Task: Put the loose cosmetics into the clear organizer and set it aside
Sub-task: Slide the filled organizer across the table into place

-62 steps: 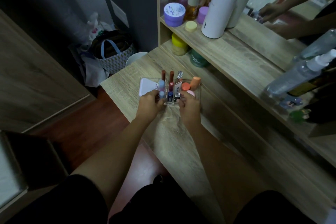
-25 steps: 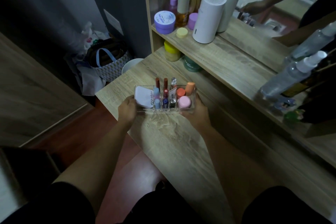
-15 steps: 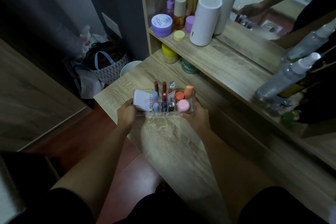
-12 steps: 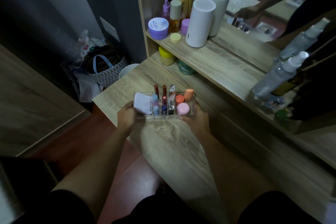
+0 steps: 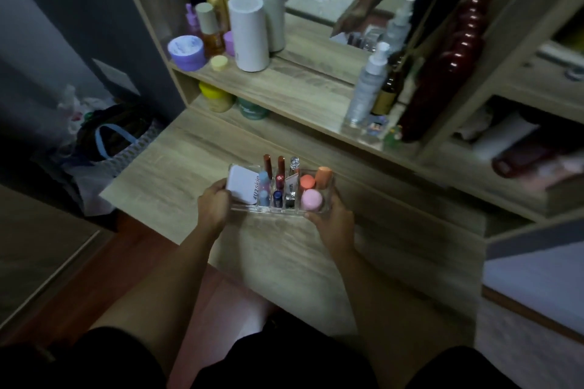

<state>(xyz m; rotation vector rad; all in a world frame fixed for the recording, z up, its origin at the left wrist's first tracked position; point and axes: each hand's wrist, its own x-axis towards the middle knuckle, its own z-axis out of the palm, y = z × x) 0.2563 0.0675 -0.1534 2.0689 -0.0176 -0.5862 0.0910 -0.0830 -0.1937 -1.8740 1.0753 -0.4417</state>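
Note:
The clear organizer point(image 5: 331, 196) is held over the wooden desk point(image 5: 177, 161), gripped at both ends. My left hand point(image 5: 214, 206) clasps its left end beside a white compact point(image 5: 243, 187). My right hand point(image 5: 331, 224) holds its right front corner. Inside stand red lipstick tubes point(image 5: 268, 164), small blue bottles point(image 5: 264, 196), a glass vial point(image 5: 294, 167), an orange cap point(image 5: 307, 181), an orange sponge point(image 5: 324, 177) and a pink puff point(image 5: 311, 199).
The shelf point(image 5: 284, 79) behind carries a purple jar point(image 5: 185, 52), a white cylinder point(image 5: 248, 31), bottles and a spray bottle point(image 5: 368, 82), with a mirror above. Yellow point(image 5: 216, 96) and green point(image 5: 251, 109) jars sit under it. A bag point(image 5: 110, 139) lies on the floor at left.
My hands shifted from the organizer's front to its two ends and lifted it. The view swung to the right, so more of the right-hand shelving shows.

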